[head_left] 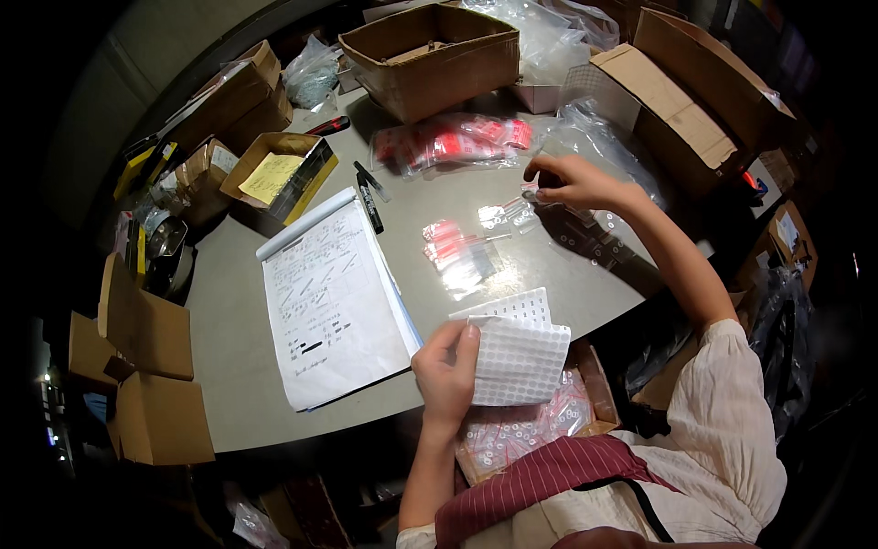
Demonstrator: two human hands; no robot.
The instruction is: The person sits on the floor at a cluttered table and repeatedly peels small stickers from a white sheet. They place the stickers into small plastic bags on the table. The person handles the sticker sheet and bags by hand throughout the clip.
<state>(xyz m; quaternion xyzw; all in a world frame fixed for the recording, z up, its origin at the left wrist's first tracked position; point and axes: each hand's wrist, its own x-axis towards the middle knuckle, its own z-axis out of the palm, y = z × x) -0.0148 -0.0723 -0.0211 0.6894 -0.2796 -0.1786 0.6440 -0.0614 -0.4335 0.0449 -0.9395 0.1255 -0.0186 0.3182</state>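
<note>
My left hand [445, 366] grips the left edge of white sticker sheets [517, 361] covered in rows of small round labels, thumb on top. Above the far right part of the table, my right hand [581, 183] is closed in a pinch at a small pale piece, too small to make out. Little clear bags [508, 217] lie just below those fingers. A fanned stack of clear zip bags with red tops [457, 249] rests between the two hands. Under the sheets, a carton [599, 393] at my lap holds many small bags with white round labels.
A notepad [334, 302] with handwriting lies left, black markers [369, 201] beside its top. Farther back are packs of red-topped bags [448, 142] and an open brown carton [430, 59]. More cartons [686, 101] and clear plastic [594, 137] crowd the right; an open box [146, 366] stands left.
</note>
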